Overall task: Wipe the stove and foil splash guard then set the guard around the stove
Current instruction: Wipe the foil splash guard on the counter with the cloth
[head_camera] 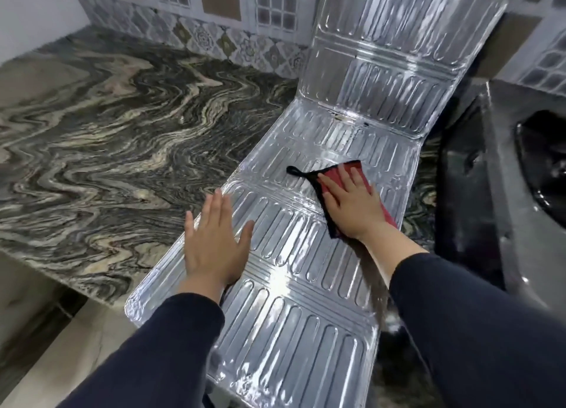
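The foil splash guard (294,285) lies unfolded along the marble counter, its far panel bent up against the tiled wall and its near panel jutting past the counter's front edge. My right hand (352,205) presses flat on a red cloth (346,174) with black trim, on the guard's middle panel. My left hand (214,242) rests flat, fingers apart, on the guard's left edge and holds nothing. The stove (502,174) is a dark glossy body at the right, partly cut off by the frame.
The grey-and-cream marble counter (116,138) stretches to the left, with its front edge at lower left. A patterned tile wall (214,36) backs the counter. The guard's right edge lies close to the stove.
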